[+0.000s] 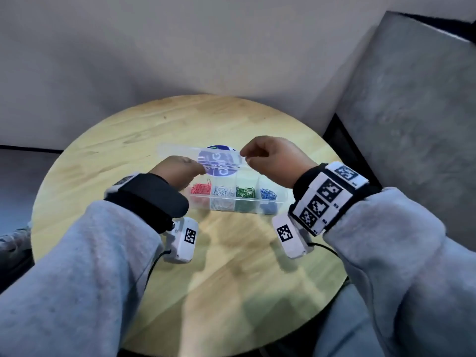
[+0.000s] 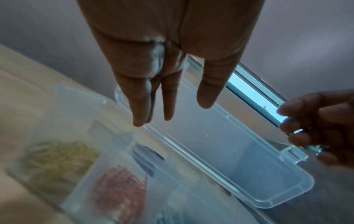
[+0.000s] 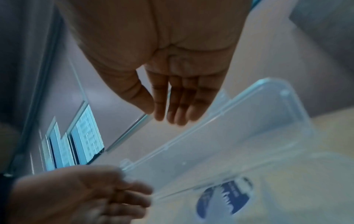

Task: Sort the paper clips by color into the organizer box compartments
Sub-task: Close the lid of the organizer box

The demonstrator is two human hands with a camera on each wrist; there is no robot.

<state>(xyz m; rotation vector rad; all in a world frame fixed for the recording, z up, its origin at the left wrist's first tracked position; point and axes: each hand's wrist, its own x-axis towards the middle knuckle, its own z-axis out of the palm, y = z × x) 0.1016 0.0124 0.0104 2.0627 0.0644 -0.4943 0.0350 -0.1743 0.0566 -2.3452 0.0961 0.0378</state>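
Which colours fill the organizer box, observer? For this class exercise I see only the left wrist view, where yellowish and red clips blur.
Observer: The head view shows red clips, white clips, green clips and blue clips side by side in the organizer box.
Operator: What does it rest on?
Observer: A round wooden table.
Operator: I see only fingertips opposite. What grip is that?
Observer: In the right wrist view, the right hand pinches the front edge of the lid between thumb and forefinger.
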